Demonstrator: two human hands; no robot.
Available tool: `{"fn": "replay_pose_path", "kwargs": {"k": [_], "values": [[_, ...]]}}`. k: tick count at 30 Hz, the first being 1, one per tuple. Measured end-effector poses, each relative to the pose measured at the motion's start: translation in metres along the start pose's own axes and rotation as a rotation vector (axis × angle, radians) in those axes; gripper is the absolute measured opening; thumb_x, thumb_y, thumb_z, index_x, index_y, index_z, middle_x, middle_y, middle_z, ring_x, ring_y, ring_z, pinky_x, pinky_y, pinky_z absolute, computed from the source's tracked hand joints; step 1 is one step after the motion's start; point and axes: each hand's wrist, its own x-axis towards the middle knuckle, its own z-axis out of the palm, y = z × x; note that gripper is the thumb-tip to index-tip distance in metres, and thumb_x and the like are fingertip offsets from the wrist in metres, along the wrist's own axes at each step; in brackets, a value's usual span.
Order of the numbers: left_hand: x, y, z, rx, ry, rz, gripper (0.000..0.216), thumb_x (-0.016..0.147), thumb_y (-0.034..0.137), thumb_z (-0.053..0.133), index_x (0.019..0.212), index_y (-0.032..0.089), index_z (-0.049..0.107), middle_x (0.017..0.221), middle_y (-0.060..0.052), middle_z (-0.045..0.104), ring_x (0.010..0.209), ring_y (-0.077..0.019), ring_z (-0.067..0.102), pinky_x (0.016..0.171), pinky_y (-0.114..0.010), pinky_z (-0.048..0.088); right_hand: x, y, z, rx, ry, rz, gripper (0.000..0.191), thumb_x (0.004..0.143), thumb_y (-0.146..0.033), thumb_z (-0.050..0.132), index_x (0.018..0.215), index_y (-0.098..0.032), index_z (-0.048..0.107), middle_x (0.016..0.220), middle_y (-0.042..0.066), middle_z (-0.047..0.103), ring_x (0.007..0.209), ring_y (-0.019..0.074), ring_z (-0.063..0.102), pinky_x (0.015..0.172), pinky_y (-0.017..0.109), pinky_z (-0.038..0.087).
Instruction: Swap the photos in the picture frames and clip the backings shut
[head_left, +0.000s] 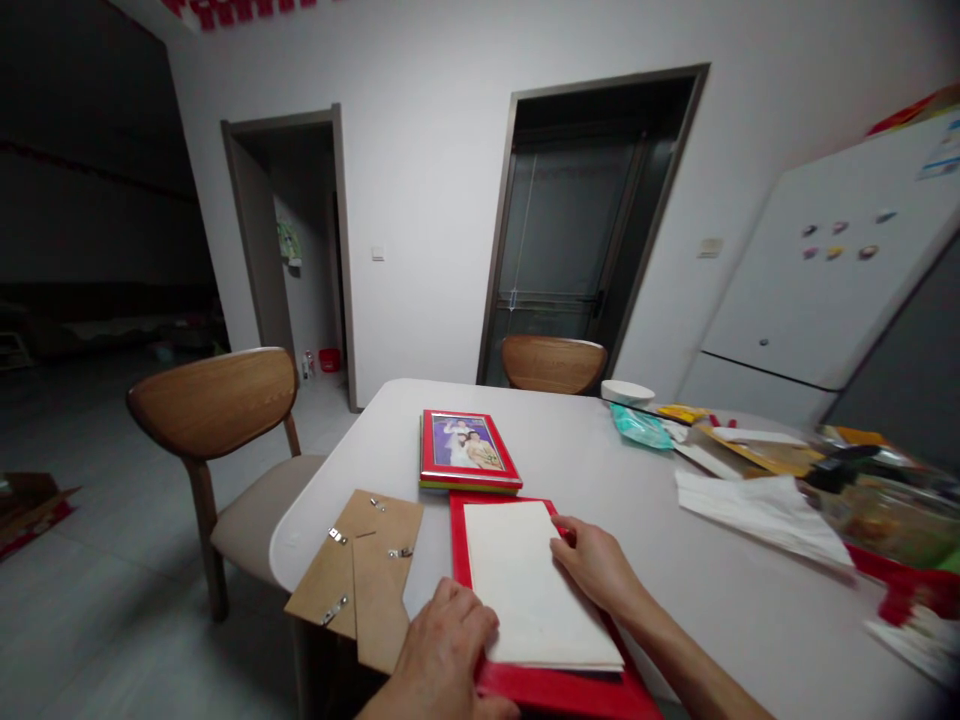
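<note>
A red picture frame lies face down at the table's near edge with a white sheet resting in its back. My left hand presses its curled fingers on the frame's lower left corner beside the sheet. My right hand lies on the sheet's right edge, fingers bent against the frame's rim. A brown backing board with metal clips lies to the left, overhanging the table edge. A second red frame holding a photo sits face up just beyond.
Two wooden chairs stand at the left and far sides of the white table. Tissue paper, a teal packet, a white bowl and cluttered containers crowd the right side. A fridge stands behind.
</note>
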Motion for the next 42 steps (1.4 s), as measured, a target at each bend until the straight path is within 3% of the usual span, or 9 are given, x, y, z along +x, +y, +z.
{"fn": "replay_pose_path", "kwargs": {"k": [4,10,15,21,27,32,35,38,42], "values": [[0.001,0.002,-0.002,-0.008,-0.025,-0.014,0.046,0.040,0.021,0.076,0.080,0.017,0.053,0.087,-0.004,0.055,0.083,-0.0237,0.041,0.065,-0.031,0.036,0.000,0.001,0.000,0.025,-0.021,0.073,0.039,0.069,-0.022,0.036,0.100,-0.011,0.057,0.091,0.009,0.064,0.080,0.0188,0.058,0.069,0.024,0.038],[-0.002,-0.003,-0.005,-0.016,-0.070,0.059,0.042,0.046,0.023,0.075,0.081,0.018,0.052,0.096,-0.002,0.054,0.090,-0.0213,0.040,0.073,-0.028,0.039,-0.005,-0.008,0.005,-0.112,0.018,-0.063,0.026,0.071,-0.023,0.037,0.081,-0.015,0.059,0.081,0.008,0.063,0.073,0.0178,0.056,0.063,0.024,0.035],[-0.003,-0.004,-0.009,0.017,-0.134,0.058,0.037,0.048,0.022,0.075,0.077,0.018,0.053,0.099,-0.001,0.053,0.095,-0.0199,0.041,0.076,-0.026,0.041,-0.008,-0.012,0.005,-0.242,-0.003,-0.060,0.022,0.074,-0.028,0.039,0.070,-0.016,0.057,0.076,0.008,0.059,0.067,0.0163,0.054,0.057,0.024,0.031],[-0.011,-0.003,-0.026,0.015,-0.175,0.046,0.034,0.055,0.017,0.069,0.086,0.018,0.054,0.105,-0.003,0.053,0.098,-0.0195,0.044,0.083,-0.028,0.039,-0.011,-0.013,0.002,-0.287,-0.044,-0.047,0.025,0.076,-0.033,0.036,0.077,-0.018,0.057,0.080,0.008,0.058,0.069,0.0172,0.055,0.055,0.025,0.030],[-0.019,-0.012,-0.028,-0.002,-0.220,-0.086,0.073,0.049,0.022,0.074,0.115,0.018,0.042,0.132,-0.010,0.031,0.117,-0.0240,0.032,0.097,-0.034,0.027,-0.016,-0.015,0.007,-0.227,0.020,-0.022,0.033,0.077,-0.033,0.034,0.097,-0.018,0.055,0.087,0.009,0.060,0.077,0.0202,0.056,0.061,0.028,0.035],[-0.012,-0.012,-0.020,0.000,-0.203,-0.066,0.067,0.052,0.022,0.071,0.113,0.016,0.044,0.131,-0.011,0.033,0.117,-0.0227,0.034,0.097,-0.033,0.029,-0.020,-0.023,0.016,-0.184,0.010,-0.071,0.038,0.076,-0.030,0.037,0.108,-0.016,0.052,0.097,0.010,0.059,0.085,0.0207,0.054,0.068,0.029,0.038],[-0.020,-0.014,-0.029,0.021,-0.206,-0.045,0.063,0.056,0.024,0.070,0.113,0.016,0.045,0.129,-0.012,0.037,0.117,-0.0228,0.034,0.098,-0.035,0.028,-0.022,-0.023,0.015,-0.185,0.010,-0.142,0.031,0.075,-0.029,0.038,0.094,-0.017,0.059,0.096,0.010,0.057,0.087,0.0199,0.052,0.070,0.027,0.038],[-0.040,-0.028,-0.047,0.072,-0.158,-0.079,0.065,0.057,0.027,0.069,0.116,0.020,0.042,0.132,-0.010,0.032,0.120,-0.0236,0.028,0.100,-0.039,0.021,-0.027,-0.027,0.011,-0.168,-0.043,-0.214,0.027,0.075,-0.029,0.039,0.080,-0.018,0.063,0.088,0.009,0.058,0.085,0.0191,0.051,0.074,0.028,0.037],[-0.066,-0.072,-0.066,0.208,-0.004,-0.275,0.072,0.052,0.020,0.068,0.119,0.020,0.040,0.134,-0.010,0.027,0.122,-0.0269,0.022,0.100,-0.044,0.020,-0.034,-0.057,0.010,-0.054,-0.096,-0.310,0.030,0.077,-0.030,0.039,0.092,-0.017,0.061,0.093,0.010,0.057,0.087,0.0196,0.049,0.078,0.029,0.034]]}}
